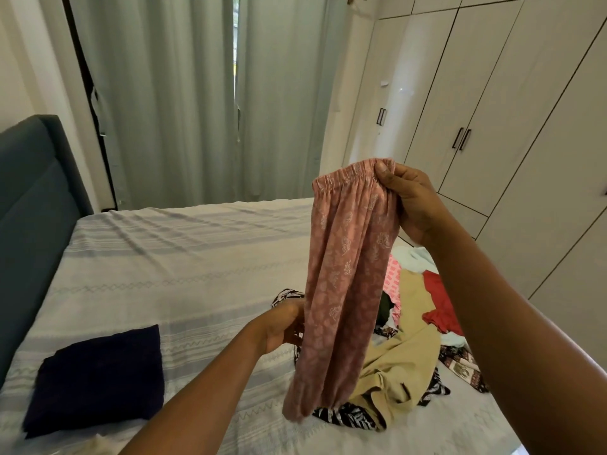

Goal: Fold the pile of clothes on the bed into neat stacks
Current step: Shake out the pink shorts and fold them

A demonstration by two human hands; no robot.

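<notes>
Pink trousers (pixel 341 284) held up, ready for folding — not folded yet
Right hand (pixel 407 201) pinches the waistband (pixel 348 180), so they hang long-ways straight down, cuffs (pixel 297 410) near the pile (pixel 410 326) on the bed (pixel 184 257). Left hand (pixel 282 326) sits mid-leg, fingers hidden behind cloth — can't tell their grip. Next probably: lay flat, halve.

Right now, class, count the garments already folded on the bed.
1: the dark navy garment lies folded on the bed, left of the unfolded pile. A pale scrap at the bottom edge is too cropped to judge.
</notes>
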